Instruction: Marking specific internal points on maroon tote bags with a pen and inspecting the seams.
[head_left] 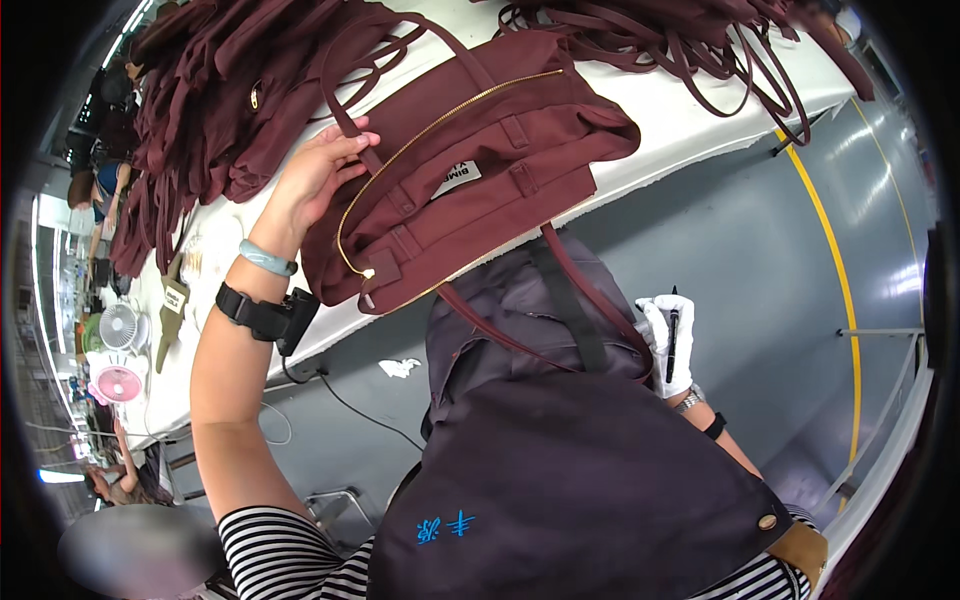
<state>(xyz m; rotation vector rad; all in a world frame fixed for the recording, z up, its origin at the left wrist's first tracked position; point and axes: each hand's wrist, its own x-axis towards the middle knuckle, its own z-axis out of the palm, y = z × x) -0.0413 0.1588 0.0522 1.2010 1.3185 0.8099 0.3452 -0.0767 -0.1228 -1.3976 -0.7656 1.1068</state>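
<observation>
A maroon handbag (470, 190) lies on its side at the table's near edge, its gold zipper (430, 130) undone and a white label (457, 178) showing inside. My left hand (325, 170), bare, pinches the base of the bag's far handle (345, 110), which loops up and away. The near handle (600, 290) hangs over the edge against my dark apron (570, 470). My right hand (665, 345), in a white glove, is beside that handle at the right of my lap. It grips a slim black pen (672, 335), pointing upward.
Piles of maroon bags (220, 110) cover the far left of the white table (640, 195), and more bags with loose straps (690, 50) lie at the far right. A pink fan (117, 382) and a white fan (118, 325) stand at left. A black cable (370, 410) hangs below the table.
</observation>
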